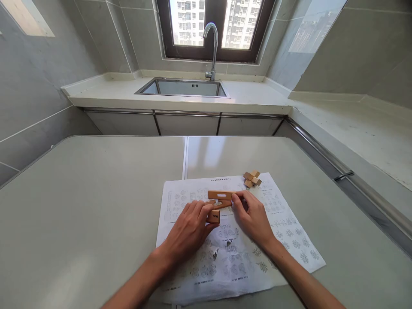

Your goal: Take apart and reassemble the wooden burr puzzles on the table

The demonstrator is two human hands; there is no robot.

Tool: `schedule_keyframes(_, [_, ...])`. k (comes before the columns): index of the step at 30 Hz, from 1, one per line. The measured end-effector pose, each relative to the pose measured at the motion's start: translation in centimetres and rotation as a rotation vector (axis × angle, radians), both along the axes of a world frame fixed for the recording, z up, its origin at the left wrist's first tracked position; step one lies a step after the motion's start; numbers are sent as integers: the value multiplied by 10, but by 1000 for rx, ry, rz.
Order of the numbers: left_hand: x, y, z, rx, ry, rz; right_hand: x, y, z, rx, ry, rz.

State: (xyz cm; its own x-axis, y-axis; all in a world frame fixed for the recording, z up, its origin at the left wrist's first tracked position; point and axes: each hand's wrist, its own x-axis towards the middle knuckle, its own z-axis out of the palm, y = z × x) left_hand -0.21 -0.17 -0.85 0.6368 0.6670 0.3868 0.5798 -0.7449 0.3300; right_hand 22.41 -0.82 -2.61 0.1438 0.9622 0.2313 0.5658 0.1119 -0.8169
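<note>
A printed instruction sheet (283, 227) lies on the grey table (90, 201). Over its middle, my left hand (189, 229) pinches a small wooden puzzle block (213, 216) with a dark squiggle slot on its face. My right hand (252, 214) is closed on the right end of a flat wooden bar (220, 195) with a slot cut through it; a second bar lies just under it, between both hands. An assembled wooden burr puzzle (252, 178) stands on the sheet's far edge, apart from both hands. Two small dark-and-white pieces (222, 249) lie on the paper near my wrists.
Beyond the table runs a pale counter (106, 92) with a steel sink (182, 87) and a curved tap (212, 49) under a window. A second counter (360, 128) runs along the right wall, close to the table's right edge.
</note>
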Motion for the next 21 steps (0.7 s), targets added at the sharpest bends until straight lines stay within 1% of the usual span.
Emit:
schedule_keyframes(3, [2, 0, -4, 52, 47, -54, 1, 0, -1, -3, 16, 3])
schedule_keyframes(7, [3, 0, -7, 77, 65, -72, 2, 1, -2, -34, 45, -10])
schedule_keyframes(12, [3, 0, -5, 2, 11, -90, 3, 2, -3, -34, 80, -25])
schedule_keyframes(17, [4, 0, -6, 33, 56, -124, 3, 4, -4, -8, 31, -5])
schedule_keyframes(21, [4, 1, -6, 49, 66, -117, 3, 5, -6, 34, -16, 8])
